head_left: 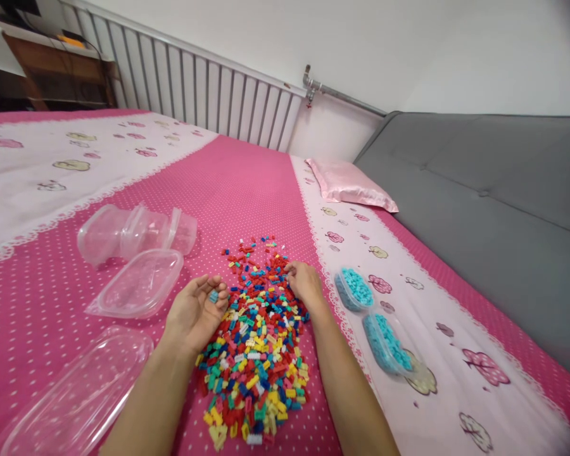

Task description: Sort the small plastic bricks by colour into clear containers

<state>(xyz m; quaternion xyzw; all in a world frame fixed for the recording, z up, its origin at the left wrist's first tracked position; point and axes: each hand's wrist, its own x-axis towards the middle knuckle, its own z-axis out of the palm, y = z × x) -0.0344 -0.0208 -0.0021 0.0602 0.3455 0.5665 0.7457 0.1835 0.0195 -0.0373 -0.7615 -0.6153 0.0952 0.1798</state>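
Toy bricks [256, 348] lie in a heap on the bed [247, 177]. The left hand [196, 311] is palm up beside the heap, fingers loosely curled, not squeezing, with a small blue brick [213, 296] resting on them. A cupped palm seems best, so nothing tips out. The right hand [306, 285] points down at the heap's right edge, with its back up and its fingers bent. I cannot tell if they pinch a brick. Light picks, one brick at a time, should work best. Farther right sit two clear boxes [344, 295] of light blue bricks [358, 287].
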